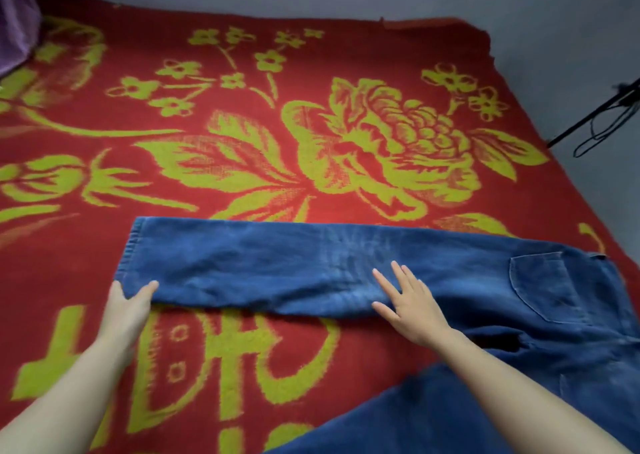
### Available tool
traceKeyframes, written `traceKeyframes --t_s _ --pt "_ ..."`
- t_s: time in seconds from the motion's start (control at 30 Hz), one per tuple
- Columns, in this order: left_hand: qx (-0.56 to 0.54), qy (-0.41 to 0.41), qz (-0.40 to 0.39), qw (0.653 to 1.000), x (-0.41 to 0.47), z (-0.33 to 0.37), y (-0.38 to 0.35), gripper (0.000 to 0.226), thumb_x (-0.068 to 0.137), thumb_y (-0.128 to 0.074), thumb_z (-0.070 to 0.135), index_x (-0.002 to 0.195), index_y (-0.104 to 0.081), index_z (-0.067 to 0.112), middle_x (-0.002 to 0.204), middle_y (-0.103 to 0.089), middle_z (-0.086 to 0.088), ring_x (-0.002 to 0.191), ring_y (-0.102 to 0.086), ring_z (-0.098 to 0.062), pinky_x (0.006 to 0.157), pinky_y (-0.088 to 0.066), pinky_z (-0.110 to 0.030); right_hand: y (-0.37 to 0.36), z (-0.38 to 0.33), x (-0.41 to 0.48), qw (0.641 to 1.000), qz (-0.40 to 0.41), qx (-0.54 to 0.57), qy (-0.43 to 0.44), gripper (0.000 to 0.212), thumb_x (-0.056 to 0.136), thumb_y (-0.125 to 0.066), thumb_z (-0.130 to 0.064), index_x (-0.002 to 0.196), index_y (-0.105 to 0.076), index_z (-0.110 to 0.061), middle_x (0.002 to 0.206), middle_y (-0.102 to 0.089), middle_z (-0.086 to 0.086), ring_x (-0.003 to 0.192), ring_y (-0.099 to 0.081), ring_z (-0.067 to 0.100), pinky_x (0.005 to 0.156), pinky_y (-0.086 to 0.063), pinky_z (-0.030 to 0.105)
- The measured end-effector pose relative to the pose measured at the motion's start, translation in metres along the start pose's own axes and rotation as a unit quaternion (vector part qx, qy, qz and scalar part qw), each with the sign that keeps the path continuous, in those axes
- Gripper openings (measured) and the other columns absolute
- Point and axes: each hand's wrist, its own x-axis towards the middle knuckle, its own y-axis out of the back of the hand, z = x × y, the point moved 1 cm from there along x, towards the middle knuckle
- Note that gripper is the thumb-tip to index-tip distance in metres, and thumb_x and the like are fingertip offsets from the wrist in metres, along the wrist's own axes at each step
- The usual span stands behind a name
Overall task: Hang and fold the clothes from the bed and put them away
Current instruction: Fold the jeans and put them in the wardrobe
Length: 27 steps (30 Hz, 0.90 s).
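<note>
Denim jeans [311, 266] looked heavy, limp. My left hand [129, 302] pinched the hem corner; right hand [408, 304] lay flat, spread, mid-leg. I'd grip hem, then waistband past right hand.

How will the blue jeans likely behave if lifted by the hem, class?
The jeans would probably droop, not stay straight: the leg lies creased and flat on the blanket. Thick denim suggests some weight. They likely won't slide easily; the blanket looks fuzzy.
</note>
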Motion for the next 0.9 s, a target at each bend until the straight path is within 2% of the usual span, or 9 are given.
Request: traceKeyframes --t_s 0.07,0.13,0.37,0.47,0.6,0.77,0.9 --pt "0.101 -0.056 -0.015 0.993 -0.015 0.003 -0.018 0.071 0.091 -0.06 0.022 0.146 -0.023 0.0 0.151 -0.026 -0.019 0.139 -0.026 -0.033 0.113 -0.019 -0.038 0.005 0.024 -0.015 0.999 0.008 -0.012 -0.047 0.073 0.087 -0.01 -0.072 0.149 0.002 -0.035 0.158 0.007 0.006 0.146 0.005 0.021 0.116 -0.009 0.036" --pt "0.201 -0.097 -0.033 0.974 -0.026 0.009 -0.035 0.068 0.092 -0.057 0.02 0.147 -0.021 0.002 0.151 -0.024 -0.022 0.14 -0.022 -0.036 0.112 -0.016 -0.041 0.009 0.052 -0.03 0.996 0.021 -0.025 -0.083 0.06 0.098 -0.027 -0.05 0.15 -0.002 -0.032 0.159 0.003 0.008 0.146 0.001 0.022 0.116 -0.013 0.035" --pt "0.337 -0.208 -0.109 0.912 -0.086 0.023 -0.113 0.065 0.092 -0.056 0.024 0.148 -0.025 0.013 0.153 -0.024 -0.015 0.141 -0.018 -0.032 0.111 -0.02 -0.044 0.02 0.18 -0.074 0.977 0.064 -0.068 -0.19 0.054 0.098 -0.038 -0.027 0.149 -0.021 -0.021 0.156 -0.015 0.01 0.144 -0.013 0.025 0.109 -0.027 0.039" --pt "0.389 -0.234 -0.109 0.884 -0.112 0.025 -0.149 0.061 0.092 -0.056 0.024 0.146 -0.029 0.014 0.153 -0.024 -0.015 0.14 -0.019 -0.033 0.111 -0.022 -0.045 0.018 0.233 -0.076 0.971 0.063 -0.073 -0.217 0.054 0.098 -0.039 -0.023 0.148 -0.022 -0.019 0.155 -0.017 0.009 0.143 -0.014 0.026 0.108 -0.029 0.04" --pt "0.442 -0.232 -0.088 0.862 -0.143 0.028 -0.207 0.059 0.092 -0.056 0.022 0.145 -0.033 0.012 0.153 -0.025 -0.015 0.137 -0.022 -0.037 0.108 -0.026 -0.047 0.021 0.293 -0.06 0.975 0.045 -0.068 -0.209 0.056 0.097 -0.04 -0.024 0.148 -0.017 -0.018 0.156 -0.013 0.006 0.144 -0.012 0.025 0.109 -0.026 0.039" --pt "0.462 -0.26 -0.113 0.84 -0.188 0.019 -0.285 0.059 0.092 -0.056 0.024 0.145 -0.033 0.014 0.153 -0.025 -0.012 0.138 -0.022 -0.033 0.109 -0.026 -0.046 0.023 0.349 -0.032 0.98 0.06 -0.062 -0.178 0.058 0.096 -0.043 -0.021 0.148 -0.018 -0.016 0.157 -0.013 0.006 0.144 -0.012 0.024 0.109 -0.028 0.04" --pt "0.557 -0.303 -0.143 0.76 -0.214 0.015 -0.332 0.063 0.095 -0.047 0.039 0.15 -0.018 0.026 0.158 -0.009 -0.006 0.143 -0.011 -0.026 0.111 -0.024 -0.037 0.019 0.376 -0.015 0.985 0.054 -0.041 -0.157 0.059 0.095 -0.046 -0.021 0.148 -0.018 -0.017 0.157 -0.012 0.006 0.144 -0.01 0.024 0.11 -0.026 0.041"
